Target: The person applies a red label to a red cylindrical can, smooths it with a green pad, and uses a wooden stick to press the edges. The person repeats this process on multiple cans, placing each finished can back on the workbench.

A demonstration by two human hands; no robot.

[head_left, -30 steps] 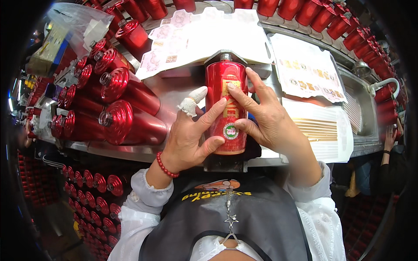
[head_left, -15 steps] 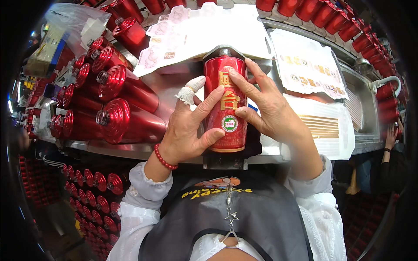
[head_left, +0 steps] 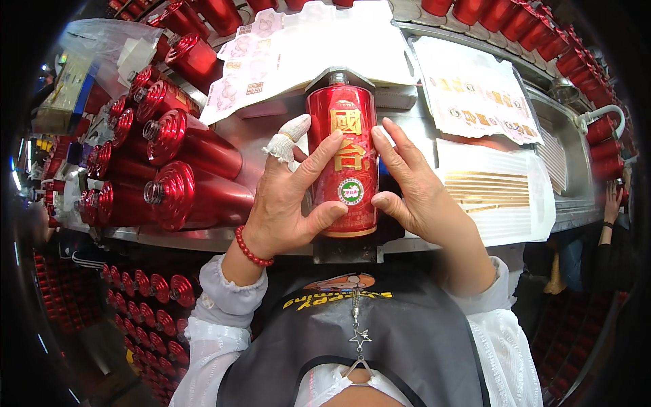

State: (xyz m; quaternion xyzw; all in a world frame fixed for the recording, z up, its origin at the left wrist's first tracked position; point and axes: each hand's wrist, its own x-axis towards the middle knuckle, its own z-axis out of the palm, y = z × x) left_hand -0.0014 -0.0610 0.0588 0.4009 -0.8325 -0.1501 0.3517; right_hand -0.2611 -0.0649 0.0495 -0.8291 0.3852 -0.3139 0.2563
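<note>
A glossy red bottle point(head_left: 325, 136) lies on its back in a dark holder point(head_left: 349, 252), its dark neck pointing away from me. Gold characters and a round green-and-white sticker point(head_left: 349, 192) show on its front. My left hand point(head_left: 288, 183) grips the bottle from the left, with index finger and thumb on its front. One finger of that hand wears a white wrap point(head_left: 287, 138). At the bottle's right side, my right hand point(head_left: 420, 186) is open with fingers spread. Its fingertips are at the bottle's edge; whether they touch it I cannot tell.
Several red bottles point(head_left: 196, 197) lie to the left. Sheets of pink stickers point(head_left: 298, 54), gold labels point(head_left: 475, 95) and gold strips point(head_left: 495, 190) lie behind and to the right. A metal sink point(head_left: 576, 163) is far right, near another person's hand point(head_left: 612, 203). Rows of red bottles stand beyond.
My right hand's fingers have come off the gold characters and moved to the bottle's right edge. My left hand stays on the bottle. The view has shifted slightly.
</note>
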